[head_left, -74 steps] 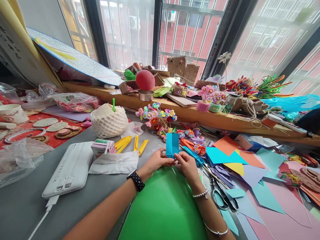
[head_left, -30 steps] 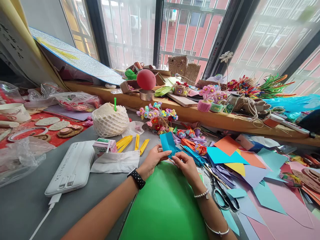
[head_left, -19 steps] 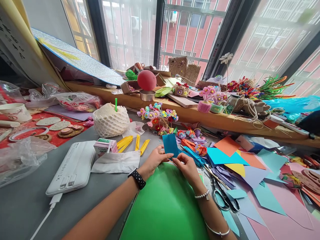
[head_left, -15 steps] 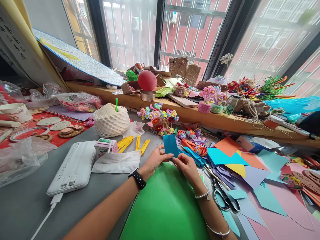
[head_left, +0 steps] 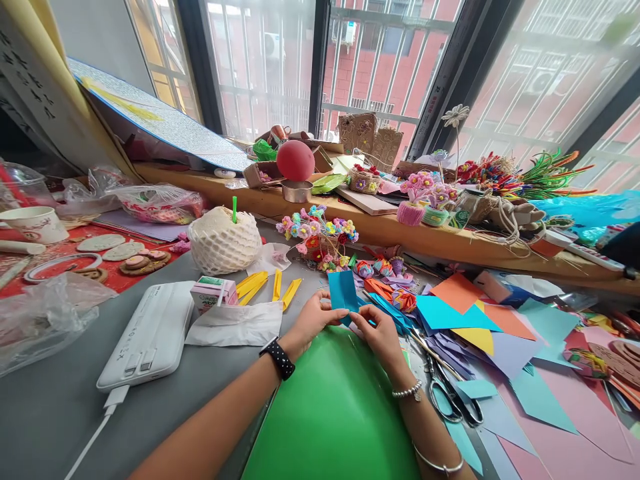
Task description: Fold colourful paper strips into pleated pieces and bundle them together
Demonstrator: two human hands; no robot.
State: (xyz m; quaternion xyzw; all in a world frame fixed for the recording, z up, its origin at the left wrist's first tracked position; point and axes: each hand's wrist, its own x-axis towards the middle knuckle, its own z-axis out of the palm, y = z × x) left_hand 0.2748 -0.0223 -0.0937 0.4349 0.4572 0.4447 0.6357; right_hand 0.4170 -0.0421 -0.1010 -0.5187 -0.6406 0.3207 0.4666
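A small piece of blue paper (head_left: 343, 289), with a crease down its middle, is held up over the far edge of a green board (head_left: 340, 407). My left hand (head_left: 316, 319) pinches its lower left part between thumb and fingers. At the lower right edge, my right hand (head_left: 376, 333) grips it too, the fingertips of both hands close together. Folded yellow paper strips (head_left: 253, 287) lie to the left of the hands. Folded blue paper strips (head_left: 397, 317) are just beyond the right hand.
Scissors (head_left: 453, 393) rest right of my right forearm, among coloured paper sheets (head_left: 543, 400). Leftward are a power bank (head_left: 145, 333) with a cable, a drink carton (head_left: 214, 294) and a coconut (head_left: 225, 240) with a green straw. Crocheted flowers (head_left: 317, 233) stand behind the hands.
The blue paper has turned slightly and its middle crease shows more clearly. Both hands keep their pinch on it, and the view has shifted a little.
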